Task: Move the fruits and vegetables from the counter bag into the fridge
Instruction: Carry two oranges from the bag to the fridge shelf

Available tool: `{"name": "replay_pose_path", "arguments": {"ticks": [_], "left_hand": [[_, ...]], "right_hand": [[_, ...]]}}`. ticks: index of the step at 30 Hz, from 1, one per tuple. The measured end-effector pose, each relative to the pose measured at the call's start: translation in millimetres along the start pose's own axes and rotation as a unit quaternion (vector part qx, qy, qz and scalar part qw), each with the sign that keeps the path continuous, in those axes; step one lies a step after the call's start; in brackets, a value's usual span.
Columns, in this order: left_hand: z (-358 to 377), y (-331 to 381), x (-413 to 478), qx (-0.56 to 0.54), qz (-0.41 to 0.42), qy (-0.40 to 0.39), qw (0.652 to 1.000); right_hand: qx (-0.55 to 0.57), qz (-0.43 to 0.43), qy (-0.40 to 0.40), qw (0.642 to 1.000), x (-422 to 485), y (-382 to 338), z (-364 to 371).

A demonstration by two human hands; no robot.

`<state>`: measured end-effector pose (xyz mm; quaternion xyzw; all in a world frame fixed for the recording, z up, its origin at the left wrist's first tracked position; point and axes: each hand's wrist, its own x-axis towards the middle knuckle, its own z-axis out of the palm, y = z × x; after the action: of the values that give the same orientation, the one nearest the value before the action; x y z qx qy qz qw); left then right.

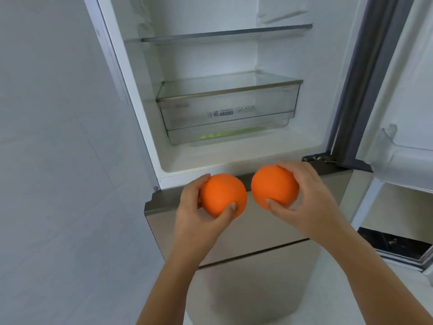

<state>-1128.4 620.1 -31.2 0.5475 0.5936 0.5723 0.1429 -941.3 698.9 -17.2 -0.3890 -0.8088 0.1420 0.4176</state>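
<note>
My left hand (199, 214) grips one orange (222, 193) from below and the side. My right hand (311, 198) grips a second orange (273, 184) from the right. Both fruits are held side by side, nearly touching, just in front of the lower edge of the open fridge compartment (206, 158). Inside the fridge a clear crisper drawer (225, 109) is pushed in, with something green (234, 133) lying in its bottom. A glass shelf (225, 34) sits above the drawer. The counter bag is out of view.
The fridge door (403, 113) stands open on the right, with a clear door bin (396, 146). Below the hands are the closed lower fridge doors (257, 231). A white tiled wall (58, 160) runs along the left.
</note>
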Motion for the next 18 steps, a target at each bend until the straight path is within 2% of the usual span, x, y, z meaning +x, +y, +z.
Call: {"name": "replay_pose_path", "arguments": {"ticks": [10, 13, 18], "left_hand": [[6, -11, 150, -0.021, 0.093, 0.006, 0.995], [10, -8, 183, -0.030, 0.108, 0.028, 0.993], [14, -9, 226, -0.045, 0.106, 0.074, 0.991]], "right_hand": [[-0.025, -0.003, 0.029, 0.999, 129, 14, 17], [0.021, 0.005, 0.048, 0.999, 162, 17, 17], [0.064, -0.038, 0.066, 0.995, 213, 30, 22]]}}
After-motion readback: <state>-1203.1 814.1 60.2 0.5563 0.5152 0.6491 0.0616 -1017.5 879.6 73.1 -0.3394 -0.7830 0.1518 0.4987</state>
